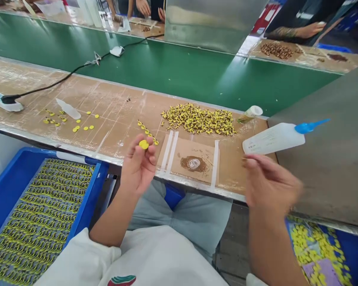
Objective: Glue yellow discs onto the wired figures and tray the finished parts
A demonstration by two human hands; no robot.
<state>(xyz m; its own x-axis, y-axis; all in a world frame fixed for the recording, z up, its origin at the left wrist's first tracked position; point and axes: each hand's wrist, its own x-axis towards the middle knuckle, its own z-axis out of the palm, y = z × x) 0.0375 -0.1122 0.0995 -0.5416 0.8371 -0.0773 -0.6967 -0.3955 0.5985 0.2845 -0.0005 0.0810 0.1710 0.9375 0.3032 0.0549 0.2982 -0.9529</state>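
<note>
My left hand is raised at the table's front edge, its thumb and fingers pinching a small yellow disc. Just beyond it lies a row of yellow and dark pieces. My right hand, a little blurred, is closed in a pinch in front of a white squeeze bottle with a blue nozzle; whatever is between its fingertips is too small to tell. Between my hands, a taped cardboard square carries a wet brown patch with a clear blob.
A heap of yellow and dark pieces lies behind the cardboard. Loose yellow discs are scattered left. A blue tray with rows of pieces stands lower left. A black cable crosses the green belt. A metal panel borders the right.
</note>
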